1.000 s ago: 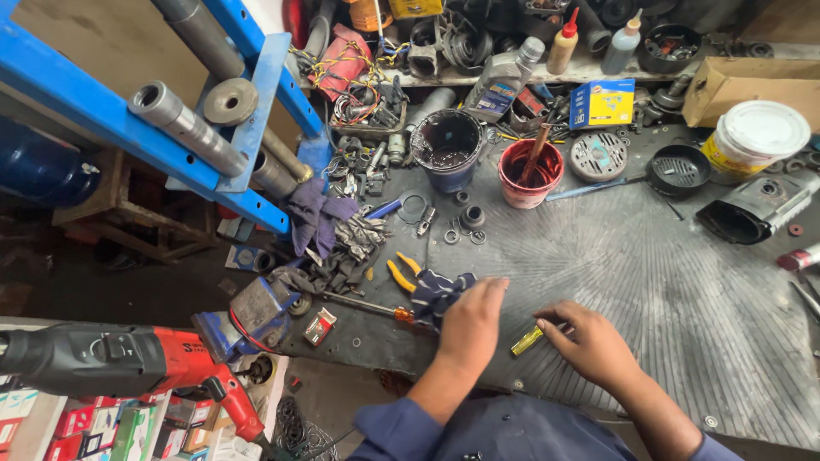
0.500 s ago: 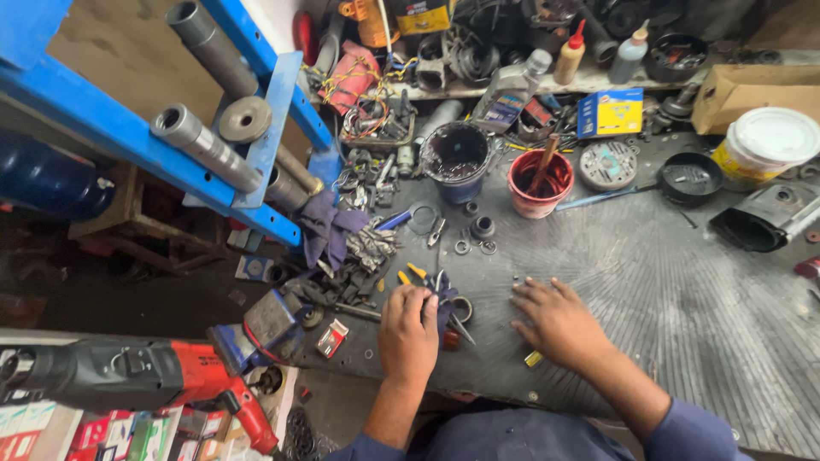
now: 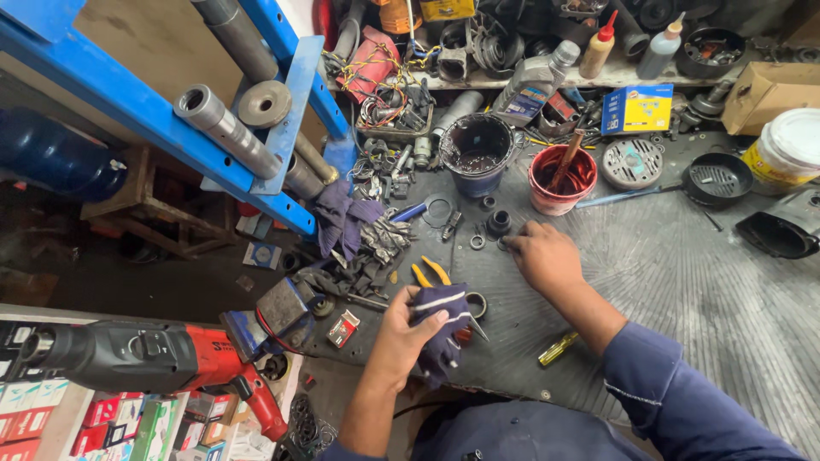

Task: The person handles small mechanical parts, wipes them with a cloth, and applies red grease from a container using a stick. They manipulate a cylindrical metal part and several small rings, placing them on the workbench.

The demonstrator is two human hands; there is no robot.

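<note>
The left hand [image 3: 401, 329] is closed around a dark blue rag [image 3: 440, 329] with a pale stripe. It holds the rag bunched up, close to the person's body. A thin metal point sticks out of the rag on the side toward the right hand, so a tool may be wrapped inside, but the rag hides it.

The right hand [image 3: 540, 256] reaches farther out over the ribbed black mat [image 3: 683, 282]. Its fingers curl down onto some small dark metal rings [image 3: 491, 226]. The view does not show whether it has picked one up or only touches them.

Just past the left hand lie pliers with yellow handles [image 3: 431, 273]. Between the two arms, near the right forearm, lies a small yellow screwdriver [image 3: 559, 348]. Beyond the right hand stand a red pot [image 3: 559, 179] with a stick in it and a dark blue pot [image 3: 478, 154].

It looks like a wiping step, with the next small part being chosen. The next move would call for a careful pinch, because the rings are small and lie close together.
</note>
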